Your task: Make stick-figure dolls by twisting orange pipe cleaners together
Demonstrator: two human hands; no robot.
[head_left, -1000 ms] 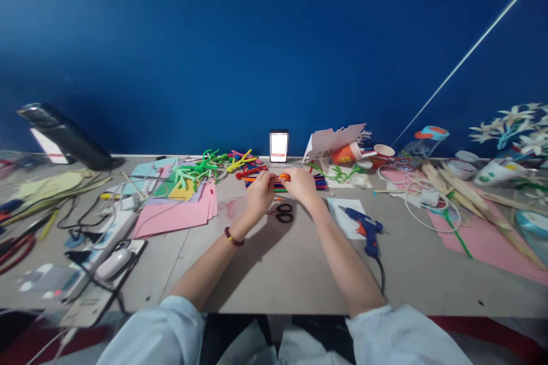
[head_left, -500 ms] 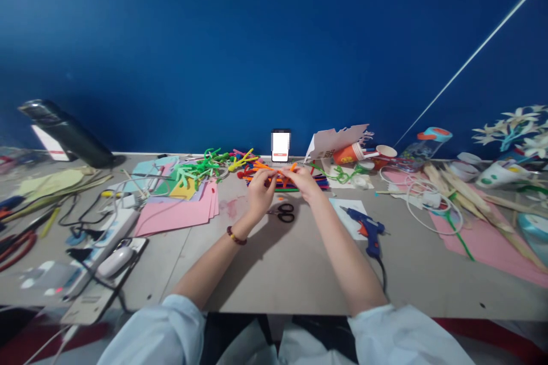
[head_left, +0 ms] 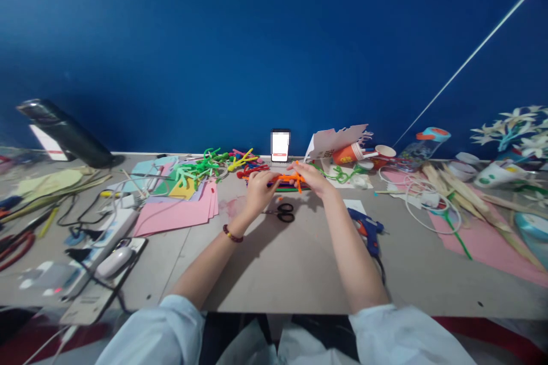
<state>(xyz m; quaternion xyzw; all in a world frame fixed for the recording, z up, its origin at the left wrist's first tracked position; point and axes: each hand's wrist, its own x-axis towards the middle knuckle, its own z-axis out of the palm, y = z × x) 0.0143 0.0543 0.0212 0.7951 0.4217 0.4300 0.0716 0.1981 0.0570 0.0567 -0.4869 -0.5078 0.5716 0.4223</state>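
Orange pipe cleaners (head_left: pixel 298 179), twisted into a branching piece, stretch between my two hands at the back of the table. My left hand (head_left: pixel 260 189) is closed on their left end, fingers pinched together. My right hand (head_left: pixel 312 178) grips the right end, where several short orange ends stick out past the fingers. Below and behind lies a bundle of purple, blue and green pipe cleaners (head_left: pixel 287 189), partly covered by the hands. Black-handled scissors (head_left: pixel 286 213) rest on the table just in front of my left hand, their blades partly hidden.
A phone (head_left: pixel 280 145) stands against the blue wall. Green pipe-cleaner pieces (head_left: pixel 201 168) and pink paper (head_left: pixel 175 214) lie left, near a power strip (head_left: pixel 100 248). A blue glue gun (head_left: pixel 369 231) lies beside my right forearm. Paper cups (head_left: pixel 347 154) and corn husks (head_left: pixel 466 194) are further right.
My right hand has shifted slightly right and turned, exposing more of the orange pipe cleaners. The right forearm now covers part of the glue gun. My left hand has moved slightly left.
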